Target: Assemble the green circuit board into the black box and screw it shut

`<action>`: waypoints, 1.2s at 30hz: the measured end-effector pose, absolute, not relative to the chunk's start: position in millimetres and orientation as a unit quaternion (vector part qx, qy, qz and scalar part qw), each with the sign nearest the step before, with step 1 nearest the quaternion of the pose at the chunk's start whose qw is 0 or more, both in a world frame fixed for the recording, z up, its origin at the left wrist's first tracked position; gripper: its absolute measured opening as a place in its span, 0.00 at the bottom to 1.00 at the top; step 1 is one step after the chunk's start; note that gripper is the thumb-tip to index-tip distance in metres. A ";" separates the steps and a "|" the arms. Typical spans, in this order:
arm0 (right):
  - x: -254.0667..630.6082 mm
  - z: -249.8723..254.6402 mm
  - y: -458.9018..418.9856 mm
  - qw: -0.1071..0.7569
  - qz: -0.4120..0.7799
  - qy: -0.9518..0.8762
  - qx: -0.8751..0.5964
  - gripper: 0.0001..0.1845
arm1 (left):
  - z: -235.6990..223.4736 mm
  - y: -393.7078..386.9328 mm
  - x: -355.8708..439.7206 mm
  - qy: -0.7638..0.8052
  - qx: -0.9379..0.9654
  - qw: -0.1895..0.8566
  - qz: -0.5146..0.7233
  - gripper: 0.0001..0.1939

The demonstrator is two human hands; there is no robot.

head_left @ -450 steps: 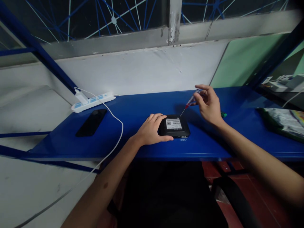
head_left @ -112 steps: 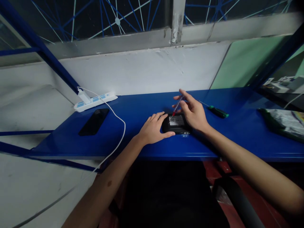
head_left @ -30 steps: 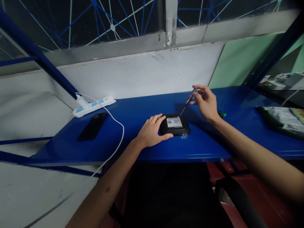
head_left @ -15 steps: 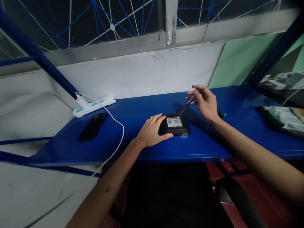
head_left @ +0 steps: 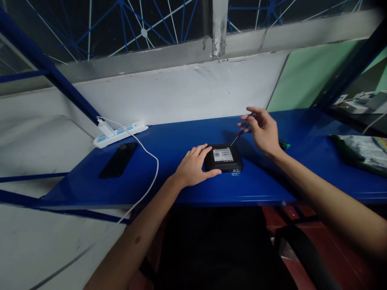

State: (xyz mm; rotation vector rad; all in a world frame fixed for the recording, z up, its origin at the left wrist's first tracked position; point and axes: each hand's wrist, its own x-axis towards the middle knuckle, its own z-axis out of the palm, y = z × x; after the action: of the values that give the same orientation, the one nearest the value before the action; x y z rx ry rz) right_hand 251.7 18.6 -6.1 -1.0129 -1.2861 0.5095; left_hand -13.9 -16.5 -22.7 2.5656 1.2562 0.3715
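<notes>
A flat black electronics box (head_left: 236, 158), perhaps a set-top box, lies on the blue table with its white printed label (head_left: 223, 155) facing up. Small ports show along its near edge. My left hand (head_left: 195, 166) grips the box's left side, fingers over the far corner and thumb along the near edge. In my right hand (head_left: 262, 131) is a thin screwdriver (head_left: 241, 131) with a clear and red handle, held tilted. Its tip meets the box's far edge, just beyond the label; the exact contact spot is too small to make out.
At the left lie a black phone (head_left: 118, 160) and a white power strip (head_left: 121, 133) with a charger (head_left: 105, 128). A white cable (head_left: 157, 165) loops over the table's front edge. Behind my right wrist sits a small green object (head_left: 284, 144). A plastic packet (head_left: 363, 153) lies far right.
The whole view has shifted very slightly. Both hands, the screwdriver and the box keep the same places relative to one another.
</notes>
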 end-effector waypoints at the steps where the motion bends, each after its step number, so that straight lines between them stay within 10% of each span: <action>1: 250.5 -5.5 17.3 0.654 0.234 -0.566 -0.444 0.16 | -22.9 -16.4 -14.0 0.434 0.883 0.130 0.127 0.49; 36: 253.1 -4.5 16.5 0.652 0.186 -0.584 -0.447 0.15 | -20.8 -18.4 -13.5 0.437 0.881 0.129 0.125 0.49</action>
State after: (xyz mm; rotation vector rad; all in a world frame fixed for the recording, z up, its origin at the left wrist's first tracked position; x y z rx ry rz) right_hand 253.1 16.5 -4.5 -1.0144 -1.3246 0.4221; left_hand -13.5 -18.4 -20.8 2.5611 1.2709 0.3627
